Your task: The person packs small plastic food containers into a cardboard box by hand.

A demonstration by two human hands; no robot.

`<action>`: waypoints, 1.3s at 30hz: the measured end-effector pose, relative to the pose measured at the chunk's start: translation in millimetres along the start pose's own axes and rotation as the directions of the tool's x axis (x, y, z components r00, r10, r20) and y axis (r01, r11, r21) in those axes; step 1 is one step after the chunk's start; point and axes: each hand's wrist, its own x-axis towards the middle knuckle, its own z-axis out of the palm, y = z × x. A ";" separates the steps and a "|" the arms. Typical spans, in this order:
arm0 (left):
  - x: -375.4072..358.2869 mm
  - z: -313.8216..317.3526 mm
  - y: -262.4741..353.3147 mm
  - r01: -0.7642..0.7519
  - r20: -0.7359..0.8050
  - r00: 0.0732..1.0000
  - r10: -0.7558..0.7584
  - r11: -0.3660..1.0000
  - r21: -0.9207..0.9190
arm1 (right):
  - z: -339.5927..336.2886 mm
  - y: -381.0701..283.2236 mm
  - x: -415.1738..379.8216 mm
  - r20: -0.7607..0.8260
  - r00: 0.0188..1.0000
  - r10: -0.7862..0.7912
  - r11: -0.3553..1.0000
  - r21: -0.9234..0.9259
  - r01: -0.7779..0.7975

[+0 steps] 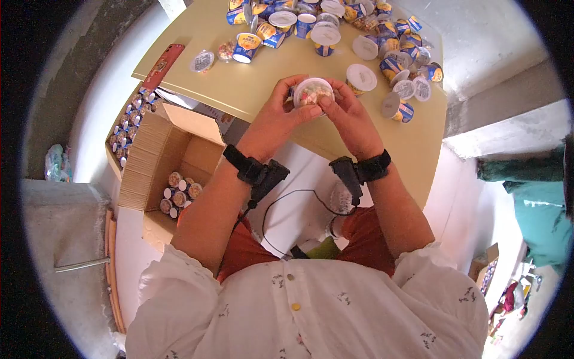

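Bare room, grey concrete ledge [69, 227] far out at 8 o'clock, pale floor under a tan table [385, 143]. Clock is centred on the held cup, 12 pointing away from the person.

Both hands are closed on one clear-topped snack cup [314, 90], with pinkish, crumbly bits visible through the top. Left hand [286, 109] grips from 8 o'clock, right hand [349, 109] from 4; thumbs meet at the near rim, 6 o'clock. Fingers wrap the sides; can't see the underside or how hard they press.

To do this well, my read: share the load evenly between hands, cup level, thumbs on the rim not mid-top, since thin plastic probably dents. Work round the edge in small steps; don't squeeze the walls.

Cup sits between the palms, over the table near its front edge. Nearest neighbour: white-lidded cup [361, 78], between 2 and 3, just beside the right hand, not held. Heaped cups [305, 25] span 11 to 2. Red phone [163, 66] between 9 and 10. Open carton [142, 158] at 8, below table level, with packed cups [181, 192] inside.
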 end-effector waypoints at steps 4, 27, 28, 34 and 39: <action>-0.4 -3.3 6.2 -0.028 0.053 0.998 0.026 0.999 0.024 | 2.2 -5.1 -2.9 -0.004 0.999 -0.037 0.997 -0.061 0.037; 4.4 -9.7 1.2 -0.086 0.121 0.989 0.088 0.996 -0.015 | 11.4 -20.3 -6.6 -0.031 0.993 -0.116 0.992 -0.046 0.114; 5.9 -9.8 -2.6 -0.104 0.123 0.987 0.106 0.994 -0.019 | 11.8 -21.2 -6.8 -0.030 0.993 -0.117 0.992 -0.047 0.115; 2.1 -0.3 -1.4 -0.111 0.065 0.991 0.120 0.985 -0.132 | 15.0 -14.9 -3.1 -0.067 0.994 -0.087 0.983 0.158 0.097; 0.3 -4.1 2.1 -0.088 0.128 0.985 0.111 0.981 -0.175 | 8.3 -18.8 -5.9 -0.067 0.997 -0.045 0.975 0.212 0.058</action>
